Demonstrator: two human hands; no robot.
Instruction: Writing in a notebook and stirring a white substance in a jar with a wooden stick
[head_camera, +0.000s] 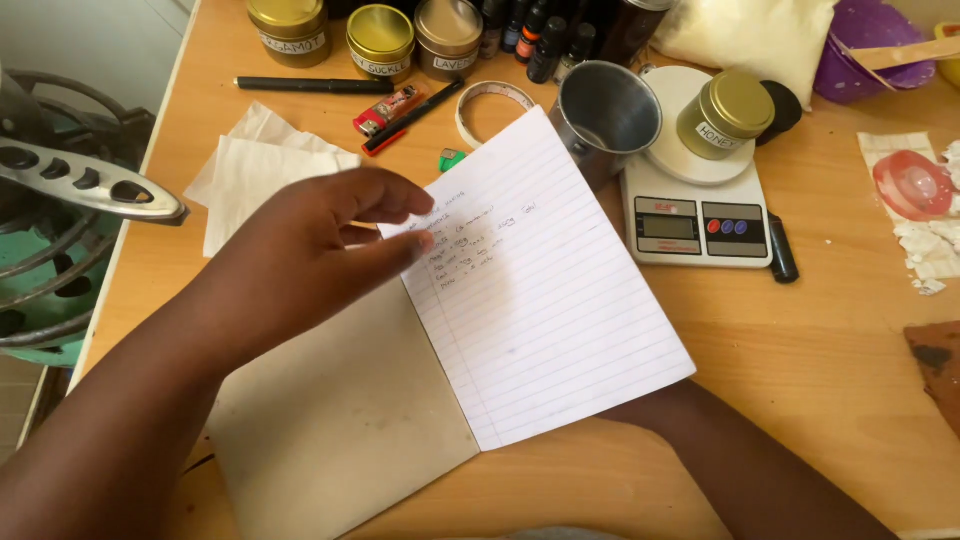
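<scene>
Wooden table (820, 380) carries everything; at far left, white folded paper (250, 165) lies just beyond the left hand (300, 245). Fingers (395, 250) together, flat, pressing the top inner corner of the lined page (540, 290) of an open notebook (340, 420), which lies mid-table, cover spread left. Right hand mostly hidden under the page; finger state cannot be told. Behind: gold-lidded tins (380, 38), metal cup (603, 115), a white kitchen scale (695, 215) with another tin on it. Judgement: press lightly near the spine and keep fingertips off the handwriting so the page lies flat and readable.
</scene>
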